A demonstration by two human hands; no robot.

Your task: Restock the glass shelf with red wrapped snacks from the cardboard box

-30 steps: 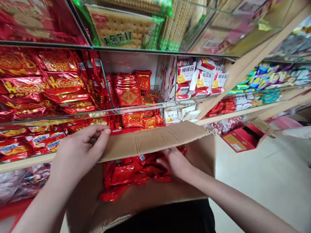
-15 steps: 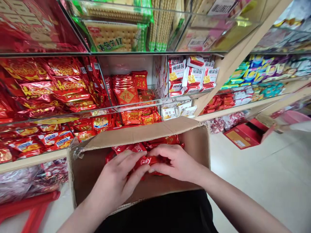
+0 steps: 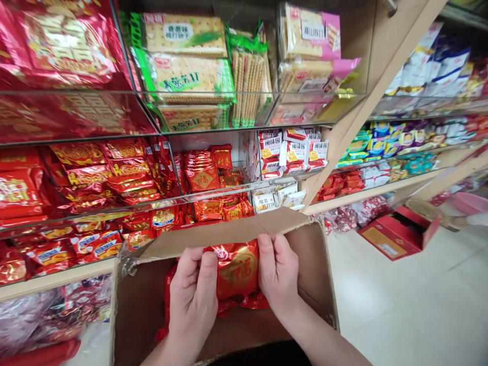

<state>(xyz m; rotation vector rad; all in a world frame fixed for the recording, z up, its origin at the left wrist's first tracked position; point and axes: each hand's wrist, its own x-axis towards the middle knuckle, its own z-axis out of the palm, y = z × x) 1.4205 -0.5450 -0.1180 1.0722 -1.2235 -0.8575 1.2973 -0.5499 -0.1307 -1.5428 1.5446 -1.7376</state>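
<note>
A red packet (image 3: 238,269) with a gold diamond and a red character is stretched between my two hands, its printed face toward me. My left hand (image 3: 196,290) pinches its left end between thumb and fingers. At the right end, my right hand (image 3: 278,272) grips the wrapper in the same way. Both hands are over an open cardboard box (image 3: 316,269), where more red packets (image 3: 170,295) lie, partly hidden by my hands. Similar red packets (image 3: 201,173) stand in a shelf compartment behind the box.
Clear-fronted shelves (image 3: 229,129) of wrapped snacks rise beyond the box. Green-edged cracker packs (image 3: 186,76) fill an upper section, and small white packets (image 3: 265,200) sit lower down. A red carton (image 3: 396,234) is on the floor at the right; bagged goods (image 3: 30,315) lie at the lower left.
The packet has been lifted and now shows its full front, with a hand at each end. My hands have turned more upright. The view has tilted up, showing more of the upper shelf.
</note>
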